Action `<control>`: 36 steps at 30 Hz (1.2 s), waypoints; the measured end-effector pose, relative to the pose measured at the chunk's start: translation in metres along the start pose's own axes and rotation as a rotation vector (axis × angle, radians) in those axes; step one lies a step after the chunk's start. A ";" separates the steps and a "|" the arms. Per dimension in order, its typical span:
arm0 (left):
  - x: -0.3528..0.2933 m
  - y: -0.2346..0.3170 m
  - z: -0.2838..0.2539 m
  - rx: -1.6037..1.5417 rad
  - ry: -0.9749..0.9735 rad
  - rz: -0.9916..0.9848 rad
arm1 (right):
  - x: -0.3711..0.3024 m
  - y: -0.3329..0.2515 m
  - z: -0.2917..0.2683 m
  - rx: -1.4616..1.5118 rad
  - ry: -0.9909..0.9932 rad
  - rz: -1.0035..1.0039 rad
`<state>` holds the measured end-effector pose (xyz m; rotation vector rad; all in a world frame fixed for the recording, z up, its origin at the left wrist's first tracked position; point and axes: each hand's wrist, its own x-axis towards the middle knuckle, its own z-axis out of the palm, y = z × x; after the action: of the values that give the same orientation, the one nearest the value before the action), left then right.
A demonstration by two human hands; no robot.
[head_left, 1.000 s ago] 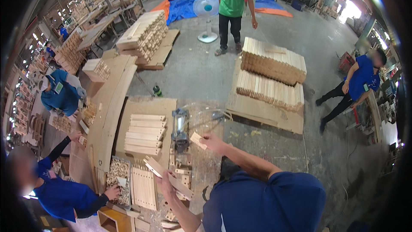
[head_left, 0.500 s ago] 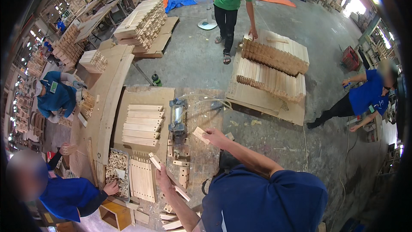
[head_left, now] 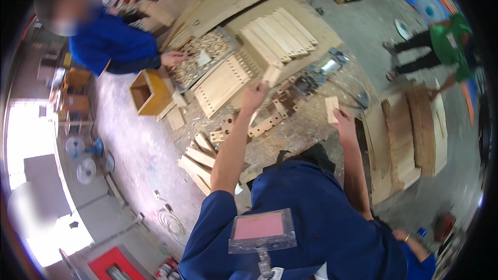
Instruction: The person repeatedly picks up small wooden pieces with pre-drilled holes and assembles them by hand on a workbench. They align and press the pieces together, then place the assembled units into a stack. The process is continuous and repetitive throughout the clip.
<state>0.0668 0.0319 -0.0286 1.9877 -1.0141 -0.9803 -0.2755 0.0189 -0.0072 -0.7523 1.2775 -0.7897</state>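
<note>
My left hand (head_left: 255, 96) is closed round a pale wooden slat (head_left: 272, 74), whose end sticks up past my fingers; the rest is mostly hidden by the hand and forearm. In my right hand (head_left: 343, 119) a short flat wooden piece (head_left: 332, 109) is pinched at its lower edge. Both hands are raised over the workbench (head_left: 306, 135). Between and beyond them sits a metal clamp fixture with a cylinder (head_left: 329, 66), with drilled wooden blocks (head_left: 271, 123) beside it. A row of slats with dowels along one end (head_left: 220, 87) lies left of my left hand.
More slats (head_left: 277, 33) lie in a row on cardboard. A co-worker's hand (head_left: 172, 58) is at a tray of dowels (head_left: 220, 41), near a yellow wooden box (head_left: 139, 93). Loose slats (head_left: 194, 168) lie by my left forearm. Stacked boards (head_left: 397, 137) stand at right, near a person in green (head_left: 448, 41).
The whole view has swung round, so the bench now appears turned and the dowel tray sits higher in the picture. Both hands still hold their wooden pieces.
</note>
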 end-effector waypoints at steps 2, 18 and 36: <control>-0.002 -0.013 0.012 0.052 0.024 0.056 | -0.002 0.006 -0.005 -0.043 -0.001 0.023; -0.022 -0.034 0.066 0.595 0.184 0.483 | 0.027 -0.020 0.002 -0.186 -0.009 0.075; -0.064 0.036 0.083 0.292 0.180 0.563 | 0.006 0.007 -0.006 -0.266 0.165 0.054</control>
<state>-0.0416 0.0511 -0.0186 1.8062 -1.5629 -0.3568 -0.2806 0.0170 -0.0168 -0.8743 1.5655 -0.6552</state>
